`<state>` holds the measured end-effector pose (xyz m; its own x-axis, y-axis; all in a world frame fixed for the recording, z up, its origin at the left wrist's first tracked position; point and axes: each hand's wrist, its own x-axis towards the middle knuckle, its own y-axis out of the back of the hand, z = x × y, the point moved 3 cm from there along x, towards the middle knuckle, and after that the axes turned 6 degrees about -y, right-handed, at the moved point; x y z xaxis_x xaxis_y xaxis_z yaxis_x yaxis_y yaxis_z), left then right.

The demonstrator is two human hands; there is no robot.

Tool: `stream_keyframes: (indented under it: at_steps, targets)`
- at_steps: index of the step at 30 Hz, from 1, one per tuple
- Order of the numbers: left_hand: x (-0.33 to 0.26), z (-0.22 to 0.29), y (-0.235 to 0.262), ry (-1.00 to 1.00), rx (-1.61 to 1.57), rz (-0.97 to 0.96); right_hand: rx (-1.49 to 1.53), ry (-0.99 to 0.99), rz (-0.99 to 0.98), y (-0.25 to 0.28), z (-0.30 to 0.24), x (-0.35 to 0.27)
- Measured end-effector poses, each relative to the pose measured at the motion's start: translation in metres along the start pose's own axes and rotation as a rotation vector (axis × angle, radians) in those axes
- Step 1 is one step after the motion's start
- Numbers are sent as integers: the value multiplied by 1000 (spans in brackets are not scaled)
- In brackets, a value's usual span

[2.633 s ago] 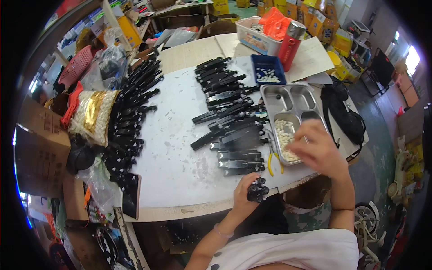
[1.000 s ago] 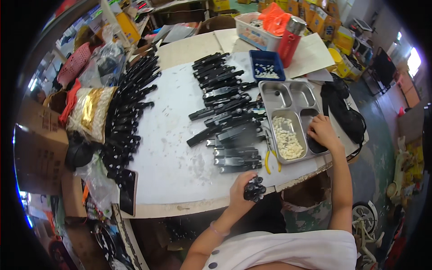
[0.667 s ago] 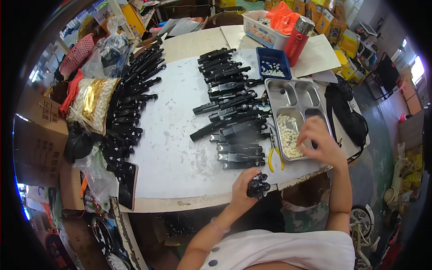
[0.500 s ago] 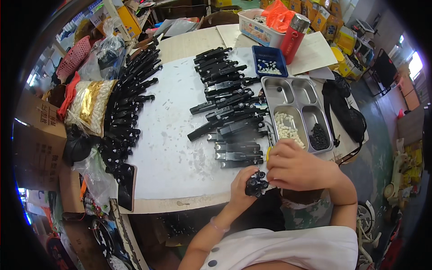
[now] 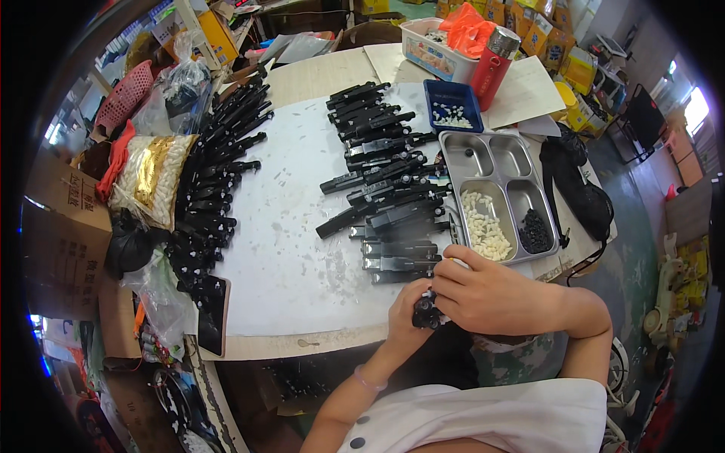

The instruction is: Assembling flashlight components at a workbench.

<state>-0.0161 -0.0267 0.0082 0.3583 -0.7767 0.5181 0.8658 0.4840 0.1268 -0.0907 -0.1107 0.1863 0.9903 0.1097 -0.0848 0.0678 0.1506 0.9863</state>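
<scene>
At the table's near edge my left hand (image 5: 408,317) is closed around a black plastic assembly (image 5: 427,312) with round knobs on its end. My right hand (image 5: 483,291) is bent over the same piece, its fingers pinched together at the upper right side; whatever they hold is hidden. Just beyond both hands, several long black plastic parts (image 5: 400,260) lie in a column. Close to my right knuckles is a metal tray (image 5: 500,180) with compartments, holding small cream-white pieces (image 5: 487,230) and small black pieces (image 5: 535,230).
More black assemblies (image 5: 211,189) line the table's left side, next to a dark phone-like slab (image 5: 214,317). A blue tray (image 5: 473,100) with small white pieces, a red flask (image 5: 495,72) and a white tub (image 5: 430,53) stand at the back right. A black bag (image 5: 581,192) lies right of the metal tray.
My right hand has shifted left and slightly down, over the black assembly, covering more of it. My left hand still grips it in nearly the same place.
</scene>
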Motion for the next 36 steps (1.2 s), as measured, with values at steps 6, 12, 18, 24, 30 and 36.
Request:
stream_keyframes:
  at_steps: [6,12,18,24,30,36]
  targets:
    - [1,-2,0,-26,-31,11,54,-21,151,-9,-1,-16]
    - [-2,-3,-2,-51,-69,16,247,-144,286,-15,7,-35]
    - [1,1,2,-46,-48,8,244,-133,311,-23,8,-30]
    - [2,-1,-3,-41,-48,-2,239,-521,544,-22,54,-74]
    - [1,-1,2,-91,65,-18,36,-949,339,-99,115,-137]
    - [1,-1,1,-80,69,-28,31,-912,205,-130,122,-145]
